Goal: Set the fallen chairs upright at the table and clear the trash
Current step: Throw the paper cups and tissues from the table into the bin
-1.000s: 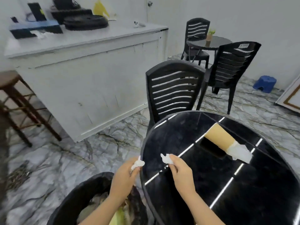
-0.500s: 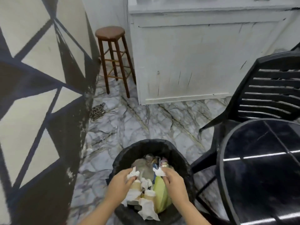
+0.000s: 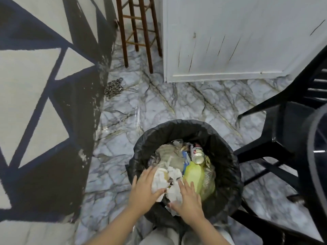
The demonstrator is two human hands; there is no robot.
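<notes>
Both hands' grip released over bin (image 3: 228, 174), chair (image 3: 276, 138) crowding its right

A drink can (image 3: 197, 154) lying among the rubbish in the black-lined bin (image 3: 228, 167) carries a red and white printed label, but its lettering is too blurred to read, and nothing else bears writing.

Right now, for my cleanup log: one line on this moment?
step: trash drop | left hand: open | right hand: open | both over bin | tissues inside
</notes>
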